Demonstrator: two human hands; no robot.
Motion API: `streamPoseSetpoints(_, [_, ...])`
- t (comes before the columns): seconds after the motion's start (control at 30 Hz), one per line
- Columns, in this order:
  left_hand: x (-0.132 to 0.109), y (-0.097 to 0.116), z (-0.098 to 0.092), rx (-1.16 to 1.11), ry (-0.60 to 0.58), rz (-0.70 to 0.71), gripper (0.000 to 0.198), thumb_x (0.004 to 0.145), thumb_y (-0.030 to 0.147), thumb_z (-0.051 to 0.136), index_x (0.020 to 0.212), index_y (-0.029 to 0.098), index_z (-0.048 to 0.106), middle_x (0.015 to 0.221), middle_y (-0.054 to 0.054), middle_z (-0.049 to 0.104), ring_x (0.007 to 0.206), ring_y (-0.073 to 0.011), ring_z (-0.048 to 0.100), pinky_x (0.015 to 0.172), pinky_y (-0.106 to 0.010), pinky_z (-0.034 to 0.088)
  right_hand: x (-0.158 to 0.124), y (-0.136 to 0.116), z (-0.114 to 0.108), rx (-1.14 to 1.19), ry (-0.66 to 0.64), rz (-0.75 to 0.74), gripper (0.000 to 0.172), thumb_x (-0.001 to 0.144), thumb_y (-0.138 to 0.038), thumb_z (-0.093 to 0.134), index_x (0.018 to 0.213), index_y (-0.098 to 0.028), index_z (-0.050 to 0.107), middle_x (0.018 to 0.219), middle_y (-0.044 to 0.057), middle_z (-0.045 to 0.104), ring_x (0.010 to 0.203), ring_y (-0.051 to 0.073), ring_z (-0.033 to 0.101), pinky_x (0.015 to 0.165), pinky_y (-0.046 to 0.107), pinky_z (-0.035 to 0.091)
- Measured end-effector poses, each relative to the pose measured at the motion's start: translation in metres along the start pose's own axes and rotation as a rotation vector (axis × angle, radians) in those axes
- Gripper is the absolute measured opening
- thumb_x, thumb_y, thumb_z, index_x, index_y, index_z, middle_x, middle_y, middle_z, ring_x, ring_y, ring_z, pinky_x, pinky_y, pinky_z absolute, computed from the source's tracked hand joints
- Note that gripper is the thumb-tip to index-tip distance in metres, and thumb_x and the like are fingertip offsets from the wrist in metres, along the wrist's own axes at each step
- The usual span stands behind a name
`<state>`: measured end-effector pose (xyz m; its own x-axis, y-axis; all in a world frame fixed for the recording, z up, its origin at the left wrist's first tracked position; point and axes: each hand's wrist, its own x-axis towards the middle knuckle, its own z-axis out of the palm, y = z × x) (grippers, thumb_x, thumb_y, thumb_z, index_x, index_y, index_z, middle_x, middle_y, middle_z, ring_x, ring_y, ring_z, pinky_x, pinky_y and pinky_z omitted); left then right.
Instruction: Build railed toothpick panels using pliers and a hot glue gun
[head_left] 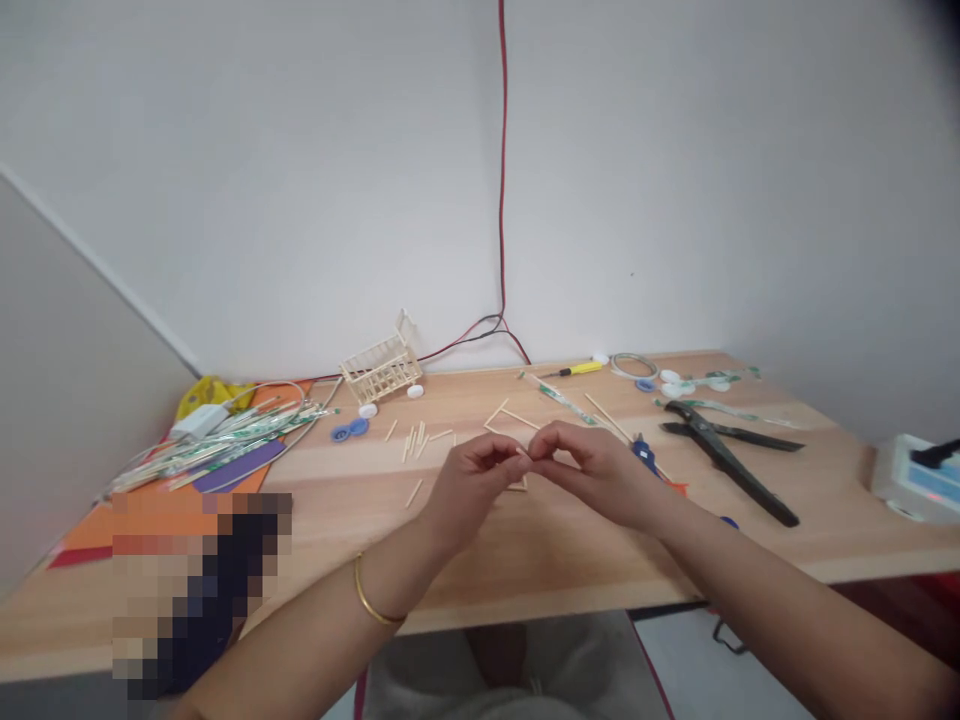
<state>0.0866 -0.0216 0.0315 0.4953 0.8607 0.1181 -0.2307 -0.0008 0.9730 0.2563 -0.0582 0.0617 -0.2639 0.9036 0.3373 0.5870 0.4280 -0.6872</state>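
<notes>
My left hand (474,488) and my right hand (592,470) meet over the middle of the table, fingertips pinched together. A tiny pale bit shows between the fingertips, too small to name. Beneath and behind them lies an outline of thin wooden sticks (517,415), partly hidden by my hands. Several short cut wooden sticks (414,440) are scattered left of my left hand. Farther back stands a small cart built of sticks (381,368), with white caps at its base. Beside my right wrist is a blue tool (643,453), partly covered.
Black long-handled cutters (724,450) lie at the right, near a white power strip (916,478). A yellow-handled screwdriver (581,370) and a coiled cable (634,366) sit at the back. Wrapped sticks (240,440) are heaped on coloured sheets at the left, beside a pixelated patch.
</notes>
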Motion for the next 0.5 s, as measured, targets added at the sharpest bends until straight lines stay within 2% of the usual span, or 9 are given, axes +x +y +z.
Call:
streamPoseSetpoints(0.07, [-0.006, 0.003, 0.007, -0.022, -0.015, 0.01, 0.016, 0.074, 0.028, 0.07, 0.076, 0.015, 0.063, 0.074, -0.002, 0.062, 0.071, -0.0134, 0.056, 0.07, -0.029, 0.045, -0.013, -0.008, -0.006, -0.039, -0.034, 0.006, 0.01, 0.088, -0.029, 0.054, 0.085, -0.023, 0.061, 0.079, 0.0, 0.065, 0.071, 0.013, 0.06, 0.064, 0.023, 0.047])
streamPoseSetpoints(0.17, [-0.015, 0.009, 0.012, -0.041, -0.035, 0.044, 0.018, 0.08, 0.031, 0.065, 0.075, 0.016, 0.057, 0.078, -0.003, 0.064, 0.073, -0.0138, 0.059, 0.073, -0.031, 0.048, -0.036, 0.001, -0.025, -0.16, -0.08, -0.014, 0.017, 0.091, -0.032, 0.048, 0.098, -0.026, 0.062, 0.101, 0.003, 0.067, 0.094, 0.017, 0.062, 0.082, 0.029, 0.049])
streamPoseSetpoints(0.2, [-0.018, 0.01, 0.011, -0.05, -0.045, 0.035, 0.019, 0.082, 0.033, 0.062, 0.075, 0.016, 0.055, 0.078, -0.003, 0.064, 0.071, -0.0141, 0.06, 0.071, -0.032, 0.049, -0.044, 0.011, -0.035, -0.236, -0.069, -0.005, 0.02, 0.092, -0.033, 0.047, 0.102, -0.026, 0.062, 0.109, 0.004, 0.065, 0.102, 0.019, 0.06, 0.089, 0.032, 0.047])
streamPoseSetpoints(0.27, [-0.02, 0.009, 0.004, -0.041, -0.067, 0.0, 0.02, 0.084, 0.035, 0.059, 0.078, 0.017, 0.052, 0.077, -0.002, 0.063, 0.066, -0.0144, 0.061, 0.065, -0.032, 0.051, -0.06, 0.041, -0.06, -0.442, 0.046, 0.068, 0.025, 0.09, -0.036, 0.047, 0.105, -0.022, 0.061, 0.113, 0.009, 0.064, 0.107, 0.023, 0.058, 0.094, 0.037, 0.045])
streamPoseSetpoints(0.33, [-0.017, 0.003, -0.007, 0.073, -0.097, 0.052, 0.02, 0.085, 0.035, 0.057, 0.078, 0.016, 0.055, 0.073, -0.001, 0.061, 0.062, -0.0123, 0.059, 0.062, -0.029, 0.049, -0.076, 0.075, -0.089, -0.647, 0.121, 0.237, 0.03, 0.087, -0.037, 0.047, 0.103, -0.017, 0.063, 0.111, 0.013, 0.063, 0.106, 0.027, 0.059, 0.093, 0.04, 0.045])
streamPoseSetpoints(0.4, [-0.009, -0.007, -0.018, 0.131, -0.046, 0.076, 0.02, 0.084, 0.036, 0.058, 0.086, 0.016, 0.058, 0.071, 0.001, 0.06, 0.057, -0.0099, 0.055, 0.057, -0.025, 0.045, -0.091, 0.107, -0.115, -0.806, 0.148, 0.461, 0.044, 0.08, -0.045, 0.054, 0.111, -0.014, 0.06, 0.12, 0.017, 0.059, 0.113, 0.031, 0.054, 0.097, 0.043, 0.042])
streamPoseSetpoints(0.5, [0.003, -0.021, -0.03, 0.07, 0.079, 0.02, 0.027, 0.08, 0.037, 0.063, 0.095, 0.015, 0.061, 0.064, 0.004, 0.055, 0.048, -0.0058, 0.044, 0.048, -0.02, 0.035, -0.106, 0.141, -0.137, -0.877, 0.155, 0.627, 0.075, 0.07, -0.061, 0.059, 0.125, -0.01, 0.053, 0.131, 0.024, 0.051, 0.121, 0.039, 0.046, 0.096, 0.051, 0.041])
